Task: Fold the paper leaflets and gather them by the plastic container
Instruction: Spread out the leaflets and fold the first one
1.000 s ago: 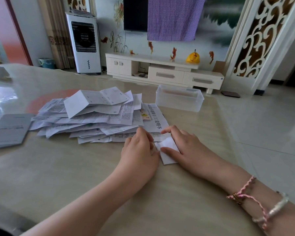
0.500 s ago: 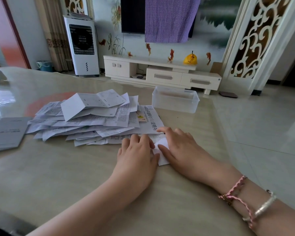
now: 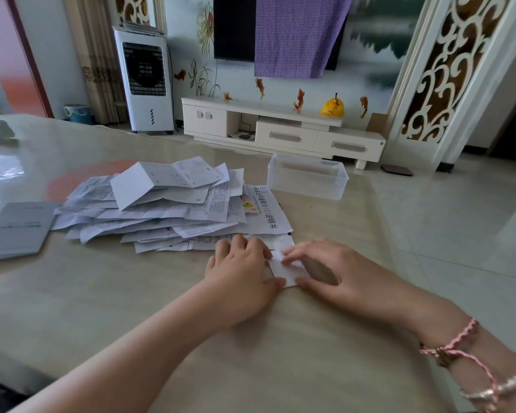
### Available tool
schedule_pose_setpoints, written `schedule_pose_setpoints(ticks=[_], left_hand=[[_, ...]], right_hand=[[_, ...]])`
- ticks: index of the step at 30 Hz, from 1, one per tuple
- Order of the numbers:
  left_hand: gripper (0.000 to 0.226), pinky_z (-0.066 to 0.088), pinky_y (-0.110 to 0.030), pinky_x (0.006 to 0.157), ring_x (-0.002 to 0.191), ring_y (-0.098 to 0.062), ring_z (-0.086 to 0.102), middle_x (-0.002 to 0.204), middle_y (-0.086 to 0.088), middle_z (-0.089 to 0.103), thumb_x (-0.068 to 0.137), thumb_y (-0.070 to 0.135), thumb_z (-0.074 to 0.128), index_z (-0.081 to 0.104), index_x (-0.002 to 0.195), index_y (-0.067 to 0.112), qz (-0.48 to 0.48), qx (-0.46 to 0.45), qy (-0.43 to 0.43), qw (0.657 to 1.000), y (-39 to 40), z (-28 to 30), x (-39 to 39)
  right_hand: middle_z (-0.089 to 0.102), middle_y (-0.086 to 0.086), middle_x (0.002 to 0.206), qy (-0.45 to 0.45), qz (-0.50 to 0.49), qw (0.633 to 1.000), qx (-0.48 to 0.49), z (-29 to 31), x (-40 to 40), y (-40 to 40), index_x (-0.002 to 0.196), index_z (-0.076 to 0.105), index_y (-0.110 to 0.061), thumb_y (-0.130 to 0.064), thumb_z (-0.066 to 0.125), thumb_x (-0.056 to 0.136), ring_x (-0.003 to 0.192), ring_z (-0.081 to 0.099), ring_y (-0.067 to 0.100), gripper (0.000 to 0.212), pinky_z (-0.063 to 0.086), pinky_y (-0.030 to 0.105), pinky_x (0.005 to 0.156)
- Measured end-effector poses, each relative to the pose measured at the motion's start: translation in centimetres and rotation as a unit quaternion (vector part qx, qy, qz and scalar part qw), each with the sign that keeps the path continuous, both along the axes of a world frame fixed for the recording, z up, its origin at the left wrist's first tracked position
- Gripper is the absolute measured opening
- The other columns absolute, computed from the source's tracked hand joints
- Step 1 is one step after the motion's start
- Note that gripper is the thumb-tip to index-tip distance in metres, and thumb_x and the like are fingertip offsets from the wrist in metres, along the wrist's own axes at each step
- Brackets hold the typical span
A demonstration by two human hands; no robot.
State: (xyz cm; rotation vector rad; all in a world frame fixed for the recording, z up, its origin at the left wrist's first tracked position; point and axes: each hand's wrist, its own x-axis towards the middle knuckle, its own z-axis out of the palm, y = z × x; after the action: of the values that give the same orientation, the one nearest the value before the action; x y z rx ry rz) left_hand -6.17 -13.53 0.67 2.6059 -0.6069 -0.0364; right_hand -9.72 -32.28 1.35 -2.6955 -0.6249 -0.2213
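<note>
On the beige table (image 3: pixel 131 293), near edge of the paper pile: both hands work one small white leaflet (image 3: pixel 285 271). Left hand (image 3: pixel 240 274) lies knuckles-up, fingers curled over the leaflet's left edge, thumb at its near corner — pressing it down, from what shows. Right hand (image 3: pixel 337 272) arches over the right side, forefinger tip on the top edge and thumb at the lower corner; a pinch across the paper, palm lifted clear.

Step in hand, as I judge it: creasing a fold on this one leaflet. Loose unfolded leaflets (image 3: pixel 167 207) heaped just beyond the hands, overlapping. Plastic container (image 3: pixel 307 178) stands farther back and to the right, apart from the heap; no folded leaflets visible beside it.

Next move likely calls for firming the crease, then carrying the folded piece forward-right to the container — most of the job remains.
</note>
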Motion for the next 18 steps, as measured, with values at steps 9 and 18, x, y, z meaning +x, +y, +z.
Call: schedule_pose_setpoints(ticks=[9, 18], left_hand=[[0.014, 0.043, -0.017, 0.065, 0.079, -0.009, 0.054, 0.084, 0.011, 0.056, 0.09, 0.012, 0.053, 0.059, 0.091, 0.025, 0.065, -0.254, 0.103, 0.96, 0.0, 0.8, 2.5], [0.023, 0.029, -0.025, 0.085, 0.101, -0.016, 0.038, 0.109, 0.009, 0.05, 0.092, 0.012, 0.044, 0.054, 0.11, 0.023, 0.09, -0.166, -0.068, 0.98, 0.9, 1.5, 3.7]], right_hand=[[0.073, -0.005, 0.102, -0.182, 0.036, 0.963, -0.193, -0.2, 1.1, -0.1, 0.106, 0.071, -0.02, -0.022, 0.048, 0.086, 0.091, 0.069, 0.008, 0.03, 0.045, 0.036, 0.097], [0.067, 0.006, 0.119, -0.239, -0.21, 0.939, -0.132, 0.4, 6.6, -1.8, 0.117, 0.068, -0.015, -0.001, 0.059, 0.089, 0.119, 0.059, 0.027, 0.032, 0.032, 0.048, 0.108]])
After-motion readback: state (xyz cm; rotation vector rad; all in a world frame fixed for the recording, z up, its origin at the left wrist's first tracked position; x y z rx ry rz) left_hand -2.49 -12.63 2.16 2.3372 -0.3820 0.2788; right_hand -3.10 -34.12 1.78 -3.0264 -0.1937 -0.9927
